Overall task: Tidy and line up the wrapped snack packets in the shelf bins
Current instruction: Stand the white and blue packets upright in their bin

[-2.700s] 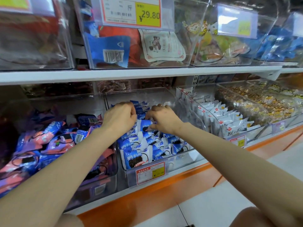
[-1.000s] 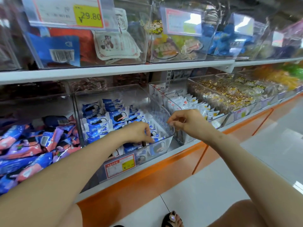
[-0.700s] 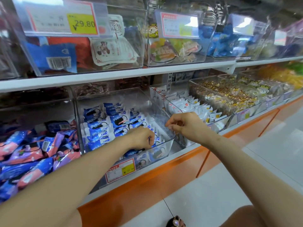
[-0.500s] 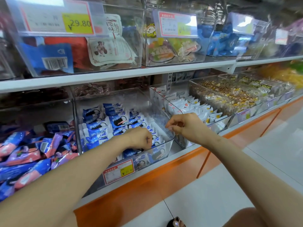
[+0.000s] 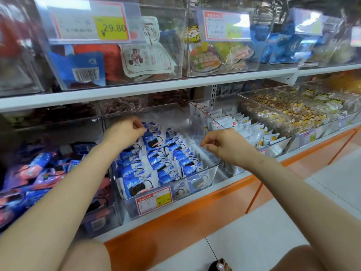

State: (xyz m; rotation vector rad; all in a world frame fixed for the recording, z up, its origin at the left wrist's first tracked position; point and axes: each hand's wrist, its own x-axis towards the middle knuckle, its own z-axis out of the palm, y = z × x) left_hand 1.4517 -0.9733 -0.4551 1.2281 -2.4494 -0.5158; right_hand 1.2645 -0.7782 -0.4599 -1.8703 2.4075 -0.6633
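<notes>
Left hand (image 5: 123,133) has gone from the front-middle of the clear bin (image 5: 212,173) to its back row since half a second ago; right hand (image 5: 222,145) has barely shifted, hanging at the bin's right wall. Bin sits on the lower shelf (image 5: 224,184) and holds the blue-and-white snack packets (image 5: 156,159) in three rows running front to back. Packets stand on edge, leaning back slightly, printed faces toward the aisle, long axis across the bin from left to right. Left fingers (image 5: 137,125) are curled with thumb tip at the top edge of a back-row packet; cannot tell whether they pinch it. Right fingers loosely curled, thumb close to forefinger, nothing seen between them. Price tag (image 5: 154,200) on the bin's front. Next bin right holds white packets (image 5: 244,126), also filed upright. Bin to the left holds blue and pink packets (image 5: 39,173) lying jumbled. Further right, yellow-brown snacks (image 5: 293,108) heaped in a long bin.
</notes>
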